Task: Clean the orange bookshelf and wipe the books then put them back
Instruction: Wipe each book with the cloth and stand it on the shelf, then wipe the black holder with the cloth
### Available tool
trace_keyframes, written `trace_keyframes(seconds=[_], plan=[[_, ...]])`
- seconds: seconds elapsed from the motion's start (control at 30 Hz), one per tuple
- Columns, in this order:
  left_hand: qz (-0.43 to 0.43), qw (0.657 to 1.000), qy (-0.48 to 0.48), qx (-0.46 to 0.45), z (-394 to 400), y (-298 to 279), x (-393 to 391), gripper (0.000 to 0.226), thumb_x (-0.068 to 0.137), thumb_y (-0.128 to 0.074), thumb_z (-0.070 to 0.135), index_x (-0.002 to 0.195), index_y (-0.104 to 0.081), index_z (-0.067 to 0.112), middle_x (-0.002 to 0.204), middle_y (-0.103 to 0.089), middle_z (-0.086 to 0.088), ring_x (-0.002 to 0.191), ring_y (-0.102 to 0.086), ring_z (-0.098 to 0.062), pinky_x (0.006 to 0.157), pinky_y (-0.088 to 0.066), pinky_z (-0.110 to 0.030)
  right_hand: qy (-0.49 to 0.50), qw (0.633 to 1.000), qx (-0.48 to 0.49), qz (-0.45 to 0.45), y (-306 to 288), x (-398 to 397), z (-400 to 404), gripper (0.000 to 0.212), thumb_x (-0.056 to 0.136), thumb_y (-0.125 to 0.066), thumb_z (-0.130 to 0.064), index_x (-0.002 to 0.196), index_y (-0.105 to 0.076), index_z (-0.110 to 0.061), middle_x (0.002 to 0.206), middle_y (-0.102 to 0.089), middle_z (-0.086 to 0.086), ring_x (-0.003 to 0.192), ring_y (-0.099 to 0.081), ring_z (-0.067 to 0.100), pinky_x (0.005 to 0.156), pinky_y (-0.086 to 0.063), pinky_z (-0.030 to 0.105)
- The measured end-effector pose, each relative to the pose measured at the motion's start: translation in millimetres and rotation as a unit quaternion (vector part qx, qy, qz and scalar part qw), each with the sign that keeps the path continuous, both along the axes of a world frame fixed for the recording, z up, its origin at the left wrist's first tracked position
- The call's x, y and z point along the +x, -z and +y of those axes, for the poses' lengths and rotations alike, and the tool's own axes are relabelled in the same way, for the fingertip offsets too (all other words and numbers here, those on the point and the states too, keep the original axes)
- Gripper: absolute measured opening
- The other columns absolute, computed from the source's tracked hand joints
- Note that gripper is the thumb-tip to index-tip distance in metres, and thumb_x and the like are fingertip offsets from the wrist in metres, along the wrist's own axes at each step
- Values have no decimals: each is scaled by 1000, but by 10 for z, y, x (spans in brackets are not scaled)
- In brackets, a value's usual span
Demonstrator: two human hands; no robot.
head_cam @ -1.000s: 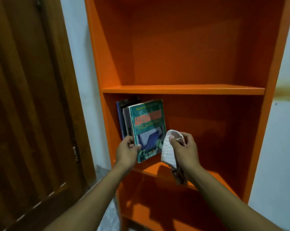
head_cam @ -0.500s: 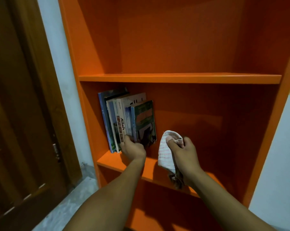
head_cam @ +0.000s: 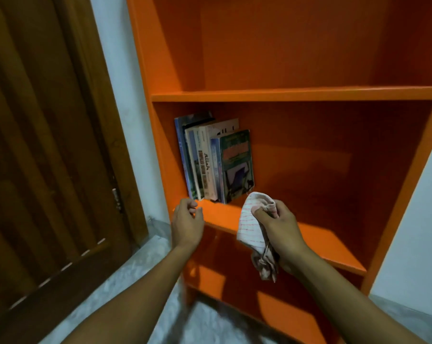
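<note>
The orange bookshelf [head_cam: 294,94] fills the upper right of the view. Several books [head_cam: 211,162] stand upright at the left end of its middle shelf, the green-covered book [head_cam: 237,165] at the right of the row. My left hand [head_cam: 186,223] hovers just below and in front of the books, fingers loosely curled, holding nothing. My right hand [head_cam: 278,232] grips a white cloth with red lines [head_cam: 251,225] in front of the shelf edge, to the right of the books; the cloth's tail hangs below my fist.
A dark wooden door [head_cam: 48,157] stands to the left, with a strip of white wall [head_cam: 125,95] between it and the shelf. Grey marbled floor [head_cam: 145,266] lies below. The upper shelf compartment holds nothing, and white wall shows at the right.
The green book went from my left hand into the row on the shelf. My left hand has let go and drawn back below the books. The right hand stays put with the cloth.
</note>
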State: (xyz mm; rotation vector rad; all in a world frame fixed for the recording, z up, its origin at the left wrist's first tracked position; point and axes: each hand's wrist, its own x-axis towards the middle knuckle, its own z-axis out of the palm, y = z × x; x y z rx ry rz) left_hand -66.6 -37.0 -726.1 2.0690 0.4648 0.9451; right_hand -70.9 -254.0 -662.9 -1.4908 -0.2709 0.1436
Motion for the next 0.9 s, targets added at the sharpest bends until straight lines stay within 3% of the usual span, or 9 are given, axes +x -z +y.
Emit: trace_keyframes(seconds=[0.2, 0.3, 0.43, 0.6, 0.73, 0.77, 0.83, 0.9], plan=[[80, 996, -46, -9, 552, 550, -1012, 9, 93, -59, 12, 98, -55, 18, 96, -60, -6, 86, -57, -23, 71, -41, -30, -83, 980, 38, 175, 405, -434, 332, 25, 94, -63, -10, 118, -61, -2, 110, -70, 26, 92, -70, 35, 77, -55, 42], [159, 984, -75, -42, 870, 949, -1503, 18, 93, -61, 13, 110, -57, 13, 108, -60, -8, 100, -58, -26, 82, -43, -32, -117, 952, 56, 276, 697, -657, 511, 24, 96, -58, -4, 120, -61, 0, 106, -71, 26, 83, -73, 33, 65, -60, 38], [293, 942, -130, -95, 1226, 1525, -2035, 39, 94, -62, 17, 130, -49, 13, 132, -54, -16, 116, -57, -33, 98, -46, -41, -140, 916, 21, 375, 1076, -872, 772, 32, 96, -57, -4, 126, -59, 4, 110, -70, 28, 93, -71, 36, 82, -58, 47], [381, 901, -151, -140, 1490, 2109, -2388, 60, 93, -61, 17, 147, -36, 10, 141, -46, -23, 123, -52, -39, 101, -45, -44, -152, 875, -1, 460, 1363, -949, 1003, 29, 97, -55, -5, 122, -59, 8, 113, -69, 28, 95, -70, 35, 78, -59, 44], [402, 889, -160, -151, 1651, 2380, -2372, 61, 95, -59, 15, 150, -33, 9, 138, -50, -25, 124, -52, -40, 101, -45, -44, -171, 863, 10, 475, 1527, -992, 1059, 23, 100, -49, -4, 115, -55, 11, 92, -72, 25, 67, -72, 34, 58, -59, 40], [407, 886, -162, -151, 1670, 2417, -2348, 59, 96, -58, 16, 149, -34, 9, 137, -51, -25, 124, -52, -40, 100, -45, -43, -168, 863, 27, 477, 1545, -984, 1046, 26, 100, -48, -3, 122, -49, 12, 92, -72, 25, 63, -73, 33, 52, -59, 43], [419, 878, -175, -151, 1699, 2527, -2326, 48, 97, -55, 16, 143, -45, 8, 130, -57, -24, 118, -56, -39, 95, -46, -40, -151, 859, 58, 486, 1641, -953, 1028, 52, 101, -49, -5, 149, -29, -6, 117, -66, 27, 74, -75, 36, 51, -60, 49], [421, 874, -194, -144, 1698, 2630, -2323, 31, 98, -52, 15, 127, -60, 6, 116, -64, -23, 103, -61, -38, 81, -47, -37, -144, 853, 71, 496, 1741, -926, 996, 56, 102, -49, -12, 153, -28, -9, 132, -59, 28, 90, -73, 40, 61, -60, 55]])
